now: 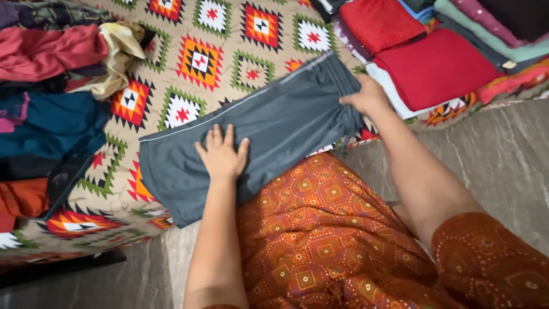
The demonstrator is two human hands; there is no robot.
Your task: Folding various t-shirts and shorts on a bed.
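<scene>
Shorts lie flat on the patterned bedspread, long axis slanting from near-left hem up to far-right waistband. Left hand presses flat mid-fabric, fingers spread wide; right hand pinches the waistband.

Grey shorts with thin pale side piping, seemingly folded, flat and slantwise on the patterned bedspread

There are no boxes, bags or other packages here. No signs and no screens show either. One tiny pale tag peeks out of the folded clothes stack at the top right, too small to make out.
</scene>
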